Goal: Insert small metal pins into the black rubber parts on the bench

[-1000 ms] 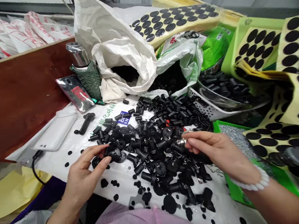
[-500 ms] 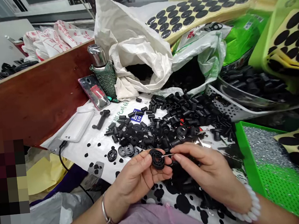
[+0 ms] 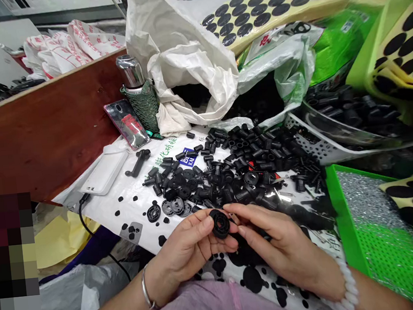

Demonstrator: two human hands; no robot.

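A round black plastic part (image 3: pixel 220 223), ringed with small holes around a central opening, is pinched in my left hand (image 3: pixel 191 242). The thumb lies on its near face and the other fingers curl behind. My right hand (image 3: pixel 278 240) is closed in at the part's right edge, index finger above and thumb below. Whatever is between these right fingertips is too small and hidden to make out. Just beyond both hands spreads a heap of black plastic pieces (image 3: pixel 243 161), mostly short tubes. Several similar discs (image 3: pixel 177 205) lie left of the heap.
A green tray (image 3: pixel 356 238) of small shiny metal pieces stands at the right. Behind the heap are an open white sack (image 3: pixel 183 64) and a basin (image 3: pixel 349 117) of black parts. A phone (image 3: pixel 127 124), a netted flask (image 3: pixel 143 102) and a white power bank (image 3: pixel 104 173) sit at the left.
My right fingers have moved left, up against the round part. The thin metal pin that stuck out from them is no longer clearly visible. The camera view has shifted slightly.
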